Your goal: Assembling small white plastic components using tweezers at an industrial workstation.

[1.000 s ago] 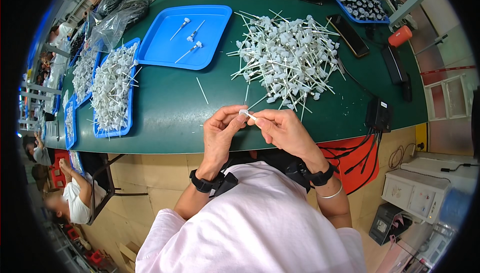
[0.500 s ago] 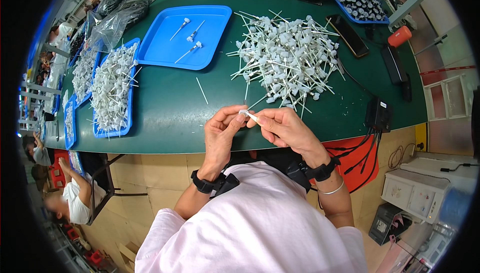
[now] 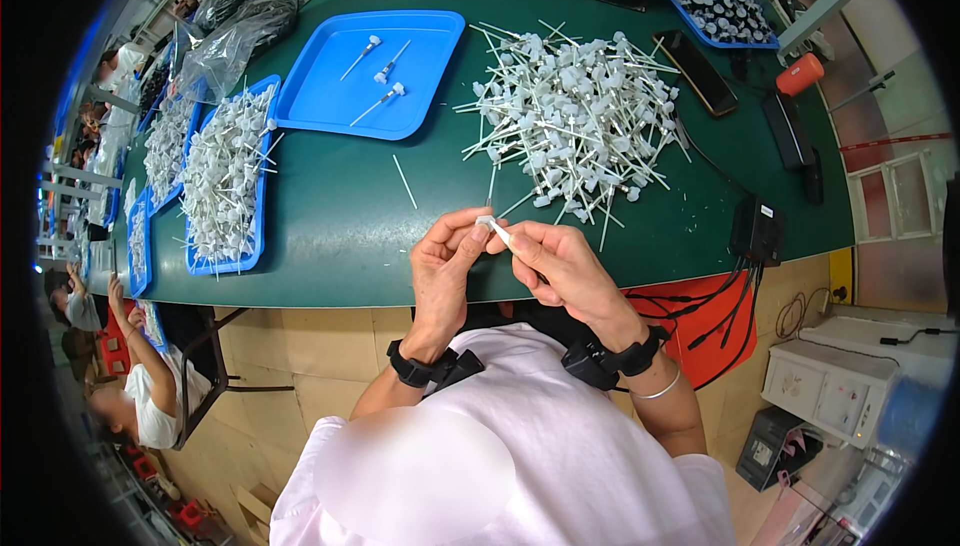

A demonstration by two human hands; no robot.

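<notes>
Near the table's front edge, my left hand (image 3: 438, 264) pinches a thin-stemmed part with a whitish plastic head (image 3: 484, 220). Its stem points away from me. My right hand (image 3: 568, 268) is closed on a slim white pointed tool (image 3: 502, 234), whose tip meets the part's head between my fingers. Most of the tool is hidden in my palm. Just beyond my hands lies a big heap of similar white-headed stemmed parts (image 3: 580, 116). To its left, a blue tray (image 3: 425, 51) holds three parts with darker collars.
At left, a blue bin (image 3: 262, 236) is heaped with more parts, near clear plastic bags (image 3: 215, 56). One loose stem (image 3: 404, 182) lies on the green table (image 3: 340, 216). At right are a phone (image 3: 695, 73), a black cable box (image 3: 757, 230) and a tray of dark-and-clear pieces (image 3: 765, 41).
My right hand has shifted slightly, and the white tool stands at a steeper angle against the part's head. My left hand has hardly moved. A person at far left has raised an arm.
</notes>
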